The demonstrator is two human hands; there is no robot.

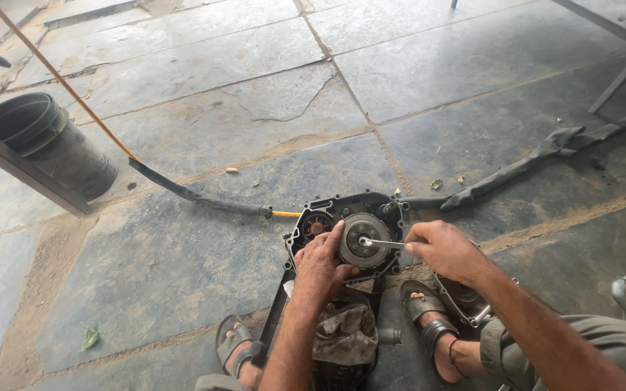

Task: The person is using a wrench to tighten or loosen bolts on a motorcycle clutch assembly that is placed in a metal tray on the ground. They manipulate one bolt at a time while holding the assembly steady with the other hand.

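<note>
The floor is cracked grey stone slabs, dusty at the joints. Near the person's feet sits a black engine case with a round metal clutch disc facing up. The left hand lies curled over the disc's left edge, fingers pressing on it. The right hand is closed around a slim metal tool whose tip meets the disc's centre. A greasy rag lies just nearer. A black hose runs off left, and a black bucket stands far left.
</note>
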